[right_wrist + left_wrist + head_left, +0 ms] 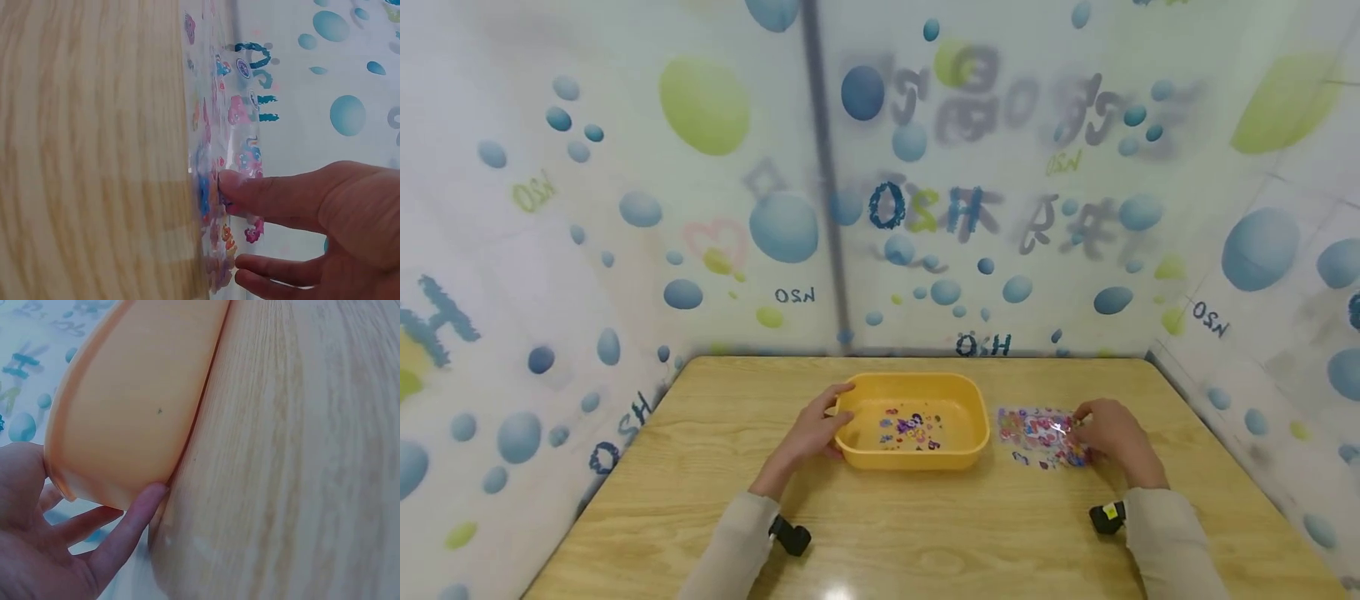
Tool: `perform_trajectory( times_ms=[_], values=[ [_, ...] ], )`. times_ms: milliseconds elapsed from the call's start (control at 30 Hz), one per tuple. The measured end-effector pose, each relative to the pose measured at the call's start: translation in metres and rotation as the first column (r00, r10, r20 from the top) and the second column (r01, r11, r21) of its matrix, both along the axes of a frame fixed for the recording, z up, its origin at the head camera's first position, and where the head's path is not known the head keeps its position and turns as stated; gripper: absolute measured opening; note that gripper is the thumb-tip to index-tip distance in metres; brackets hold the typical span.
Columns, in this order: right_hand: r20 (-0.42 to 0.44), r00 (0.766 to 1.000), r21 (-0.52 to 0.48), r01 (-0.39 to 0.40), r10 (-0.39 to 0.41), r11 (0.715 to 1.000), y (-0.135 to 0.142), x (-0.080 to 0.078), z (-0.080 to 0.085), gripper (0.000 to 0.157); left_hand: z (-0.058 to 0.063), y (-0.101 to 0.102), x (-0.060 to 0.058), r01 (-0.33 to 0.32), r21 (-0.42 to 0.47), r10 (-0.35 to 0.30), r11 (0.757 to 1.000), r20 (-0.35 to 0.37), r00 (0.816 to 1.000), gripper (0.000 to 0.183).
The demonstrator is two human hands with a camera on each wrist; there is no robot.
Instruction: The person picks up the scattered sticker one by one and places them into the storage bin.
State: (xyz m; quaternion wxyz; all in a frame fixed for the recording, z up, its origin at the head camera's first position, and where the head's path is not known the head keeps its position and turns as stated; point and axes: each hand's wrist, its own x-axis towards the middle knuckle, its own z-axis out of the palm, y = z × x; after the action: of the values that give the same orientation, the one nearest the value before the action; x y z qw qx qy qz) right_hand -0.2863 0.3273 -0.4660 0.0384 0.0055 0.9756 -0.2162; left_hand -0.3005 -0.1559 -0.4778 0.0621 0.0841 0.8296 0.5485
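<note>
A yellow plastic basin (pixel 912 459) stands on the table, with small colourful cut-out pieces (pixel 912 425) scattered over its bottom. My left hand (pixel 811 429) holds its left end, the thumb over the rim. In the left wrist view, straight fingers (pixel 125 544) lie along the basin's outer wall (pixel 137 412), one fingertip low near the tabletop. To the right of the basin lies a clear plastic bag or sheet (pixel 1033 427) with many bright cartoon sticker figures. My right hand (pixel 1111 432) pinches its right part; the right wrist view shows the thumb (pixel 250 190) pressed on the clear plastic (pixel 240 134).
A pale wooden table (pixel 917 525) carries everything. Printed curtain-like walls (pixel 782 150) with blue and green dots close in the back and both sides. A small dark piece (pixel 1021 458) lies at the front edge of the clear plastic.
</note>
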Motion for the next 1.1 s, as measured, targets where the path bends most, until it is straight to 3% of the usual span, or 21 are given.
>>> perform_trajectory(
  times_ms=[200, 300, 400, 500, 700, 867, 1100],
  values=[
    [0.000, 0.999, -0.025, 0.037, -0.037, 0.999, -0.003, 0.002, 0.000, 0.040, 0.000, 0.001, 0.000, 0.007, -0.005, -0.007, 1.000, -0.006, 1.000, 0.048],
    [-0.015, 0.999, -0.023, 0.041, -0.042, 0.999, -0.003, 0.002, -0.001, 0.043, 0.010, 0.003, 0.008, 0.010, 0.000, -0.010, 1.000, 0.001, 1.000, 0.049],
    [-0.025, 0.998, -0.025, 0.048, -0.049, 0.999, -0.001, 0.002, -0.001, 0.049, 0.012, 0.004, 0.010, 0.008, 0.012, -0.008, 1.000, 0.004, 1.000, 0.049],
    [-0.007, 0.998, -0.093, 0.069, -0.070, 0.993, 0.000, 0.002, -0.001, 0.052, 0.005, 0.002, 0.005, 0.002, 0.011, -0.002, 1.000, 0.002, 1.000, 0.049],
    [0.051, 0.996, -0.310, 0.081, -0.069, 0.947, 0.006, -0.002, -0.003, 0.035, 0.001, 0.001, -0.001, 0.001, 0.002, -0.001, 1.000, 0.005, 1.000, 0.048],
    [0.064, 0.998, -0.387, 0.041, -0.018, 0.921, 0.011, -0.002, -0.005, 0.023, 0.001, 0.000, -0.001, 0.003, 0.015, -0.003, 1.000, 0.001, 1.000, 0.049],
    [0.077, 0.997, -0.440, 0.043, -0.010, 0.897, 0.013, 0.000, -0.006, 0.025, 0.000, 0.000, -0.001, 0.001, 0.020, -0.001, 1.000, 0.010, 1.000, 0.049]
  ],
)
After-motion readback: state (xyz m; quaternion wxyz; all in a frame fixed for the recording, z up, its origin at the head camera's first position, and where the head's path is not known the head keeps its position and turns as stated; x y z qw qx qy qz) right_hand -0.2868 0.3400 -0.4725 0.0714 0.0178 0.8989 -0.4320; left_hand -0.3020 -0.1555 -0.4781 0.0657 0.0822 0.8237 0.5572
